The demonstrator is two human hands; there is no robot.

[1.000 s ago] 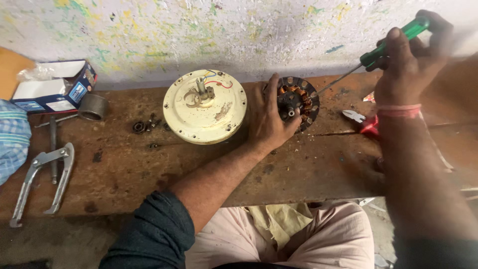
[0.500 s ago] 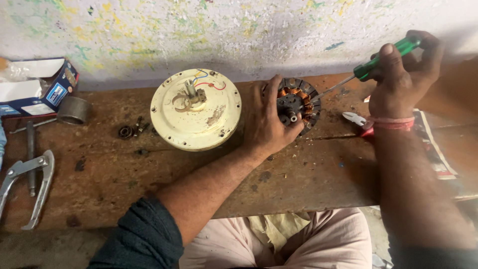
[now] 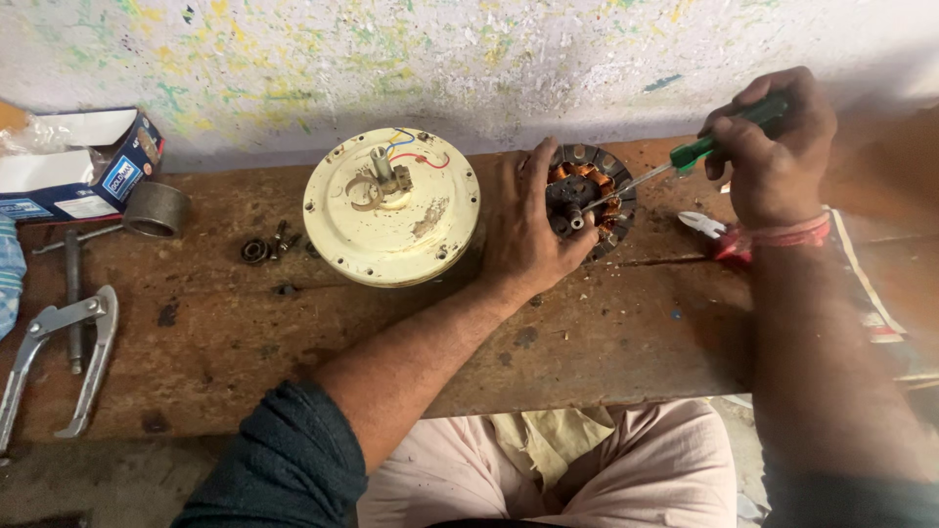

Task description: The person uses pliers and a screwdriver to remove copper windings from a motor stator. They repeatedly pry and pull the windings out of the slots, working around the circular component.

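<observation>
1. The left hand (image 3: pixel 528 230) grips the stator (image 3: pixel 590 196) on the bench (image 3: pixel 606 332), just beside the cream cover (image 3: pixel 391 210).
2. The right hand (image 3: pixel 778 156) is closed around the screwdriver (image 3: pixel 675 166); its tip is at the middle of the stator.
3. Pliers (image 3: pixel 714 235) lie under the right wrist.

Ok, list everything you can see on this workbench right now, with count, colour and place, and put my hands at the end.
round cream metal fan cover: one, cream, bench centre.
copper-wound stator: one, dark with copper coils, right of the cover.
green-handled screwdriver: one, tip at the stator.
red-handled pliers: one, under the right wrist.
grey metal ring: one, left.
small dark bearings and screws: several, beside the cover.
silver puller tool: one, far left.
blue and white cardboard box: one, upper left.
wooden bench: one, brown.
left hand: steadies the stator.
right hand: grips the screwdriver.
</observation>
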